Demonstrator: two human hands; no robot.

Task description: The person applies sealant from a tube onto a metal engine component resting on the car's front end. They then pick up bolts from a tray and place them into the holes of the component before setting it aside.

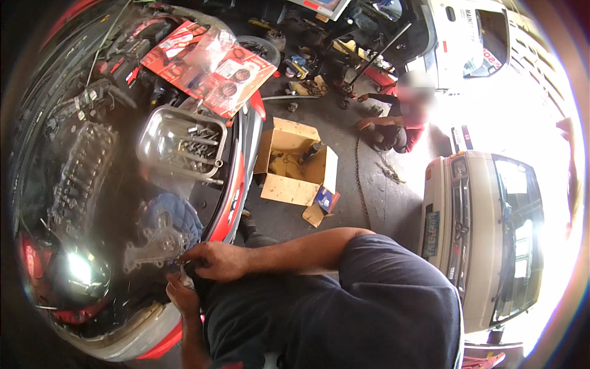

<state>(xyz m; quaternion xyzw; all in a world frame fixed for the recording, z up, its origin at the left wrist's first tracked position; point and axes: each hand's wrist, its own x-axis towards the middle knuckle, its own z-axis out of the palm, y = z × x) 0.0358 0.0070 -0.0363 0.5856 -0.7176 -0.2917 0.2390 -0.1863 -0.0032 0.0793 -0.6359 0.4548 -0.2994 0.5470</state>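
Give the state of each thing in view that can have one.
Right hand: fingers curled, grip unclear
Left hand: close to right hand, grip unclear
Metal casting: uncovered, near right hand
Metal tray: partly filled with metal parts
Cardboard box: open, flaps spread
Red car: engine bay exposed
Red package: clear plastic on top
Chain: lying on floor
Co-worker: crouching

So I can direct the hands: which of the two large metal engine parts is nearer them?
The broad, lobed grey casting, close beside the right hand; the long, ribbed engine part lies farther from both hands, beyond the casting.
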